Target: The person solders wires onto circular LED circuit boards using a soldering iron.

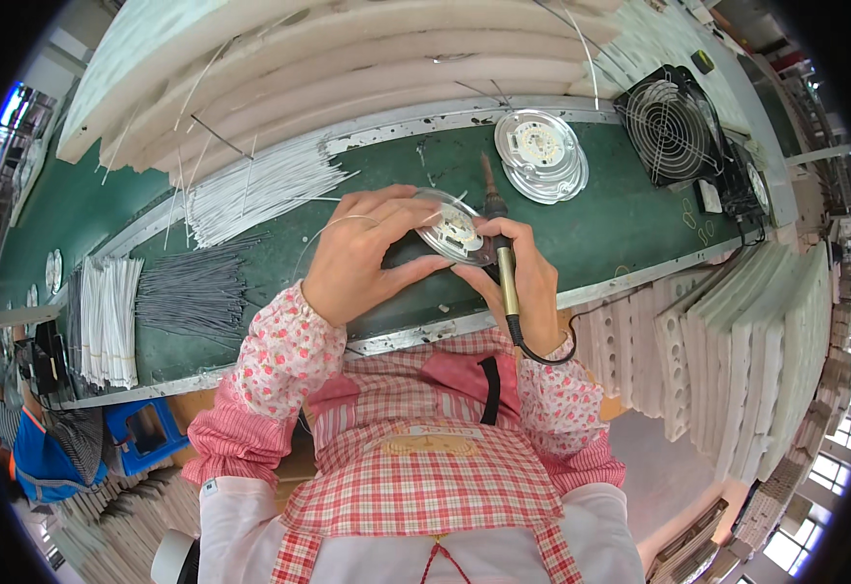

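Note:
A round silver disc with a pale circuit board (454, 229) is tilted above the green bench, its left edge gripped by my left hand (372, 248). A thin pale wire runs by that hand. My right hand (527, 277) is closed round a soldering iron (507, 287) with a brass-coloured barrel, its tip pointing up past the disc; the same hand's fingers are at the disc's right edge. Behind it lies a stack of similar discs (542, 146). Bundles of white wires (250, 195) and dark wires (187, 287) lie to the left of my hands.
A black fan with a wire guard (667, 127) stands at the back right. Pale foam trays are stacked behind the bench (347, 58) and at right (717, 350). More white wires (109, 321) lie at left. A blue stool (143, 438) and another person (51, 453) are at lower left.

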{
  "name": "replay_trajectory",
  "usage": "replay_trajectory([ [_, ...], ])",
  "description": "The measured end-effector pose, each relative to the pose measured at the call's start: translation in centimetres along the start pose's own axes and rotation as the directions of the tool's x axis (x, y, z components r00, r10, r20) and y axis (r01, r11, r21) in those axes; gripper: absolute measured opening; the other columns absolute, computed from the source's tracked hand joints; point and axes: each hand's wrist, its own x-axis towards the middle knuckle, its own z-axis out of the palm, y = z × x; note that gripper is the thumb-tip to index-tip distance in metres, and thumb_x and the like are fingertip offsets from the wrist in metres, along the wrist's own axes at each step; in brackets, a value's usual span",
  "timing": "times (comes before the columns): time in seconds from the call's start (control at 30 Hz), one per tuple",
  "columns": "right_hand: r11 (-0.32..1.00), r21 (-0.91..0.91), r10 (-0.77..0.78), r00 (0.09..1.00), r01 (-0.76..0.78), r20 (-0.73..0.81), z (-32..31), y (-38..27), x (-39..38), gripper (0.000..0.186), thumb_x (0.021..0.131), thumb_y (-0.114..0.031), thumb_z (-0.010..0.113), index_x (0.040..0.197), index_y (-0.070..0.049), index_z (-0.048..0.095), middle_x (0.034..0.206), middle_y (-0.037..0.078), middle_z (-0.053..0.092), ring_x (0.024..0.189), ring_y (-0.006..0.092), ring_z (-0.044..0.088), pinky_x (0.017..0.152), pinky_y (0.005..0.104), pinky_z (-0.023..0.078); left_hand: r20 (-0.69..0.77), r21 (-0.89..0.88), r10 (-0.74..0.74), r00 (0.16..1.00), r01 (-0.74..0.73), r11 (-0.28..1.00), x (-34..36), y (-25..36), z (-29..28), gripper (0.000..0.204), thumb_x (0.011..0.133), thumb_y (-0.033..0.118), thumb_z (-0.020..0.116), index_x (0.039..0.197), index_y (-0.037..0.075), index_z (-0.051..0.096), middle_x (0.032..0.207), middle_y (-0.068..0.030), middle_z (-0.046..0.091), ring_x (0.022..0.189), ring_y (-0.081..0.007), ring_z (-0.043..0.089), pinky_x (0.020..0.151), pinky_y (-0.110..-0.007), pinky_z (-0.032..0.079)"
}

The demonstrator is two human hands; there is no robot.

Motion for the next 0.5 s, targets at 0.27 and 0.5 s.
replay_trajectory([
  [0.27,0.999,0.043,-0.013,0.999,0.011,0.035,-0.8,0.1,-0.7,0.056,0.071,-0.024,0.089,0.114,-0.006,0.057,0.101,0.012,0.068,0.085,0.0273,0.069,0.072,0.0337,0.054,0.048,-0.007,-0.035,0.998,0.036,0.999,-1.6,1.4,0.6,0.030,0.082,0.024,0.078,0.102,0.005,0.066,0.103,-0.0069,0.070,0.095,-0.0277,0.066,0.089,-0.040,0.047],
  [0.5,0.972,-0.158,-0.179,0.984,0.176,-0.004,-3.9,0.5,-4.8,0.048,0.072,-0.016,0.087,0.112,-0.006,0.062,0.084,0.011,0.065,0.068,0.0279,0.063,0.061,0.0337,0.051,-0.041,0.009,-0.001,0.999,0.002,1.000,-1.5,2.2,1.7,0.011,0.080,0.011,0.074,0.078,0.005,0.066,0.095,-0.0044,0.068,0.081,-0.0256,0.064,0.080,-0.038,0.048],
])
